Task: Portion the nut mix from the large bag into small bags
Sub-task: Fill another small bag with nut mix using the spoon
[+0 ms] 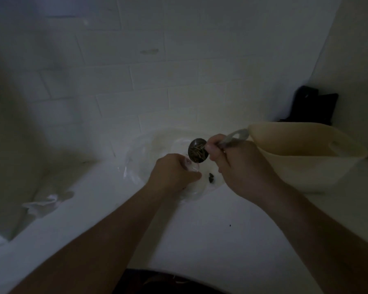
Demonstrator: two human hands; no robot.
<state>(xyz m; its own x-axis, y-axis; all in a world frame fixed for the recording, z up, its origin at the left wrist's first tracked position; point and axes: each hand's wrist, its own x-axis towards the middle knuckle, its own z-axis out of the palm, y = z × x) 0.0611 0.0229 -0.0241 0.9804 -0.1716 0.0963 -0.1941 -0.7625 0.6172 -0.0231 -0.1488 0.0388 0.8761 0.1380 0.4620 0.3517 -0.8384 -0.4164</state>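
The scene is dim. My right hand (240, 166) grips the handle of a metal measuring scoop (198, 151), whose bowl holds dark nut mix and is tilted toward my left hand. My left hand (174, 172) pinches the mouth of a small clear plastic bag (191, 187) just under the scoop. A few dark nut pieces (211, 179) lie inside that bag, between my hands. More clear plastic (136, 162) lies crumpled on the white counter behind my left hand; whether this is the large bag I cannot tell.
A cream plastic bowl (306, 158) stands to the right of my right hand. A dark object (312, 107) leans against the tiled wall at the back right. Crumpled clear plastic (45, 203) lies at the left. The white counter (200, 234) spreads in front.
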